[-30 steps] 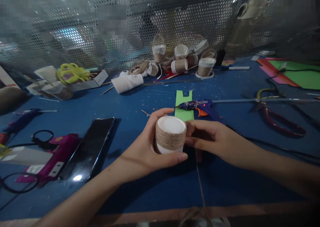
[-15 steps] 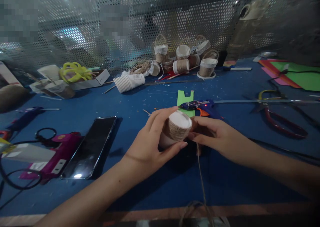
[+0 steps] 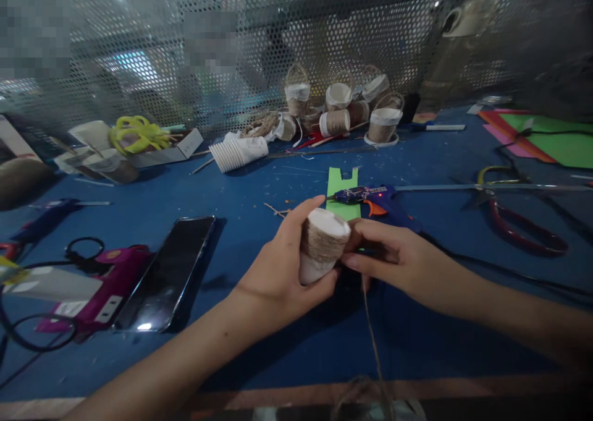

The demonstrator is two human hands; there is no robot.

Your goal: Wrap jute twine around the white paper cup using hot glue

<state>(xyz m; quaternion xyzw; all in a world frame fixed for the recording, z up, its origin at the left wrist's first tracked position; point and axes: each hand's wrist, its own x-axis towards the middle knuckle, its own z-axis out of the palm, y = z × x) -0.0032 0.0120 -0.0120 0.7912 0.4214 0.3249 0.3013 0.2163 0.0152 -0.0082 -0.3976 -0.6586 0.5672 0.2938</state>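
Observation:
My left hand (image 3: 282,266) is wrapped round a small white paper cup (image 3: 317,271), whose upper part has brown twine wound about it. The cup tilts, its round white end facing up and right. At its right side, my right hand (image 3: 393,254) pinches the twine (image 3: 372,331), which hangs from the fingers to a loose coil at the table's front edge. Just behind the cup, a blue glue gun (image 3: 361,195) lies on a piece of green paper (image 3: 343,208).
Left of my hands lie a black phone (image 3: 171,272) and a magenta power strip (image 3: 111,285). Red-handled pliers (image 3: 523,229) lie at the right. Stacked paper cups (image 3: 238,153) and several twine-wrapped cups (image 3: 383,124) stand along the mesh at the back.
The cup has tilted more and moved slightly left, showing more of its white lower part. My right hand has shifted slightly left with it, still at the twine.

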